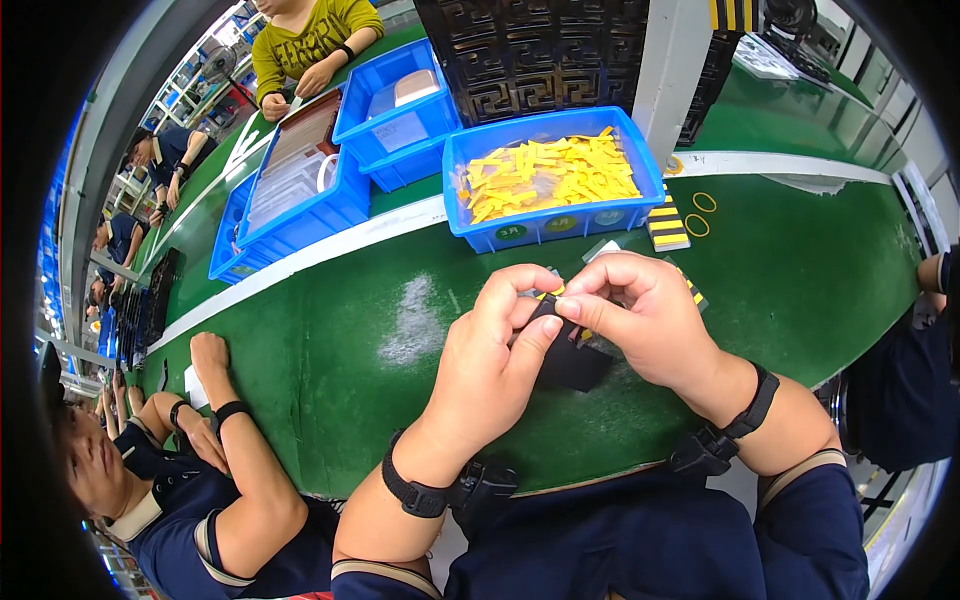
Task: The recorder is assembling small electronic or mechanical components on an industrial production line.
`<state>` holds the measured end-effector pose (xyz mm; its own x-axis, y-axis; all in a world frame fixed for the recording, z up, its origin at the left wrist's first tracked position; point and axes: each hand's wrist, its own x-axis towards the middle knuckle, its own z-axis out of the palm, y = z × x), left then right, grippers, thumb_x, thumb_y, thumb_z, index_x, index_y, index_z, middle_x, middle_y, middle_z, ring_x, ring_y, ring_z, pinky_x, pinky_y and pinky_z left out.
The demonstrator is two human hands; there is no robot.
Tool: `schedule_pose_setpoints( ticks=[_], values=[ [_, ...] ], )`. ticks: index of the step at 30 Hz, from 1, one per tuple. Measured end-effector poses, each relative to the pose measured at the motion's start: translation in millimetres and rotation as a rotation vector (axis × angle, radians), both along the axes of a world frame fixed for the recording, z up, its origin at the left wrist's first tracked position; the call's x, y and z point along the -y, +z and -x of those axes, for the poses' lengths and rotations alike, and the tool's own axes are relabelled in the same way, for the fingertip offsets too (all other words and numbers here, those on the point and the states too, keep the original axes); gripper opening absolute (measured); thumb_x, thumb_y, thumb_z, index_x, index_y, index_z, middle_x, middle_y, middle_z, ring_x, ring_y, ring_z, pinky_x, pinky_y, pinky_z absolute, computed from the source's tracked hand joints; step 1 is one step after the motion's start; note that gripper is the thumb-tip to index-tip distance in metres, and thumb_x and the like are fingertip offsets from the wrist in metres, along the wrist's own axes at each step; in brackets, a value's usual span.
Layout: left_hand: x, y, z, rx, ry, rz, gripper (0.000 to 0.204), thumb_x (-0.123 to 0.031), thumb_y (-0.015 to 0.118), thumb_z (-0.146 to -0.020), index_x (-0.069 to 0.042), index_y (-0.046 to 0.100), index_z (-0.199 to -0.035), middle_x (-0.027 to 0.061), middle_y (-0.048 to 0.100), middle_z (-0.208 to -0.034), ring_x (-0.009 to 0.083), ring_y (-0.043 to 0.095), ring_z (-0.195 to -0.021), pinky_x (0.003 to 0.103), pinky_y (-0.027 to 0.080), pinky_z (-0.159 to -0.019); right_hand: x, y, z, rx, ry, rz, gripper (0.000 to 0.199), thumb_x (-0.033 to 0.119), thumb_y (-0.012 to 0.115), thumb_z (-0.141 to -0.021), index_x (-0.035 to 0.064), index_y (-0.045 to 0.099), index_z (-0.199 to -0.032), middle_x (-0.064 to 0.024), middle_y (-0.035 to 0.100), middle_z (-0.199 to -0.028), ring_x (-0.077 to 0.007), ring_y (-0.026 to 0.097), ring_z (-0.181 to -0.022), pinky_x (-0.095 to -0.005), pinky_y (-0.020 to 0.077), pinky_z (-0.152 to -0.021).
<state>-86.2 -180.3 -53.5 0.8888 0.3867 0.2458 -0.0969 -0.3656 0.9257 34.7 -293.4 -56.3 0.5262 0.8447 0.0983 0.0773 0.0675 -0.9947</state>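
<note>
Above the green table (pixel 340 420), my left hand (pixel 487 355) pinches a small black piece (pixel 546 306) between thumb and fingers. My right hand (pixel 640 312) meets it there, thumb and forefinger pressed together by a bit of yellow at the piece's upper end. Fingertips cover much of the piece, so its exact kind is unclear. Just below the fingers is a dark flat item (pixel 577 367), partly hidden by the hands. Beyond them stands a blue bin (pixel 455 160) holding many small yellow strips (pixel 550 172).
Striped yellow-and-black strips (pixel 668 225) and yellow rubber bands (pixel 704 202) lie right of the bin. More blue bins (pixel 352 192) stand back left, near a grey post (pixel 668 80). A co-worker's arm (pixel 262 470) rests on the table at left; another person (pixel 310 50) sits across.
</note>
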Motion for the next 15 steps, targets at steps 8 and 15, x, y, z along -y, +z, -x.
schedule_pose_setpoints(
  ticks=[8, 15],
  values=[
    [0, 2, 1, 0.008, -0.001, 0.087, 0.023, -0.002, 0.052, -0.083, -0.003, 0.044, -0.105, 0.0099, 0.064, -0.077, 0.0128, 0.060, -0.069, 0.023, 0.044, -0.062, 4, 10, -15, 0.120, 0.101, -0.040, 0.012, 0.009, 0.063, -0.076, -0.0008, 0.065, -0.083, -0.0059, 0.061, -0.071, -0.0099, 0.057, -0.065, -0.0227, 0.0447, -0.058],
    [2, 4, 1, -0.074, -0.019, 0.043, 0.023, -0.002, 0.052, -0.083, -0.004, 0.045, -0.105, 0.0091, 0.063, -0.075, 0.0130, 0.058, -0.066, 0.024, 0.043, -0.061, 5, 15, -16, 0.482, 0.082, 0.038, 0.007, 0.007, 0.062, -0.071, 0.0010, 0.063, -0.073, -0.0058, 0.057, -0.064, -0.0135, 0.055, -0.056, -0.0258, 0.0421, -0.050]
  ],
)
